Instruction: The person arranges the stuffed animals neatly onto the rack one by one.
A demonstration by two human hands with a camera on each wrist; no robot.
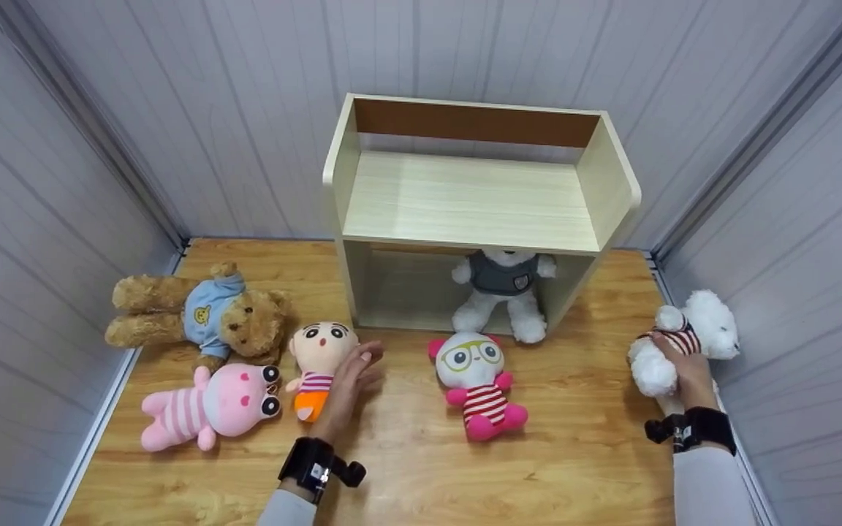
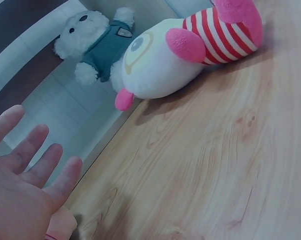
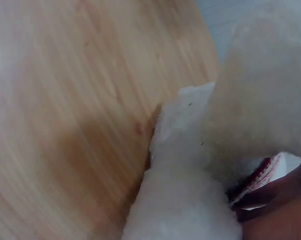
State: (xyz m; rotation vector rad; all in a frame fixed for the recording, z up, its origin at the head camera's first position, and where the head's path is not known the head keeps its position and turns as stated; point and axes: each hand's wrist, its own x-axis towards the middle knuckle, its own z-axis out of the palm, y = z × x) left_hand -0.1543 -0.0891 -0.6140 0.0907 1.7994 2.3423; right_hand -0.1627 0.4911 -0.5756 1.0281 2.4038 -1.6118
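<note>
At the right, my right hand (image 1: 688, 369) grips a white plush bear (image 1: 717, 325) in a red-striped shirt by its middle. White fur (image 3: 180, 175) fills much of the right wrist view and hides most of the fingers. My left hand (image 1: 346, 391) has its fingers extended beside a boy doll (image 1: 324, 347) with orange shorts, covering part of its side; whether they touch cannot be told. In the left wrist view the left palm (image 2: 20, 195) holds nothing. A pink-and-white panda plush (image 1: 476, 383) with yellow glasses lies between the hands.
A two-tier wooden shelf (image 1: 468, 197) stands at the back; a white plush bear in a grey shirt (image 1: 505, 281) sits in its lower compartment. At the left lie a brown teddy bear (image 1: 213, 310) and a pink striped plush (image 1: 205, 409). Panel walls (image 1: 794, 219) enclose the wooden surface.
</note>
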